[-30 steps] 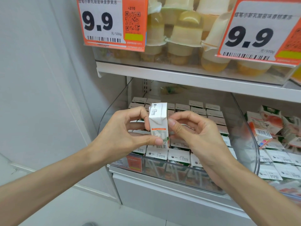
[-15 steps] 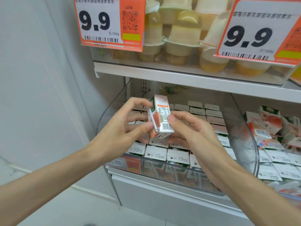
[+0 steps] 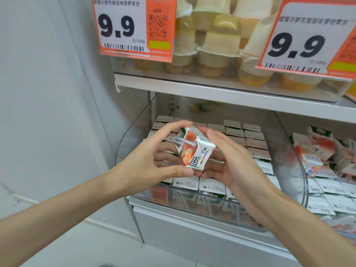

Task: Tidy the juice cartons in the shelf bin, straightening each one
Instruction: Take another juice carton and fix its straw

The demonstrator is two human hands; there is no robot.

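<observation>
Right now, closest to us, the left hand point(image 3: 149, 160) and the right hand point(image 3: 228, 159) are both holding one small juice carton point(image 3: 193, 151) up in the air, just over the front of the clear bin point(image 3: 128, 143). The left hand pinches it, with the thumb on the bottom corner and the first finger curled over the top. The right hand cups it from the other side, fingers under it and thumb up by the top edge. A second ago this carton stood straight up with its thin white side to us. Then it turned and showed its barcode. Now it is tipped on a slant, and we see the orange fruit picture and the little straw point(image 3: 185, 141) stuck across it. So the hands have been rolling it round, most likely to find the right way to face it. It is not back in the bin yet, so this one looks only half done. Under the hands, the packed cartons point(image 3: 254, 145) stand in neat rows, white tops up, going to the back of the bin. To the right, the next bin holds messy cartons point(image 3: 316, 149) lying every which way. Higher up and farther back is a white shelf point(image 3: 212, 93) with jelly cups point(image 3: 217, 47) and two price tags point(image 3: 123, 26) that say 9.9.
</observation>
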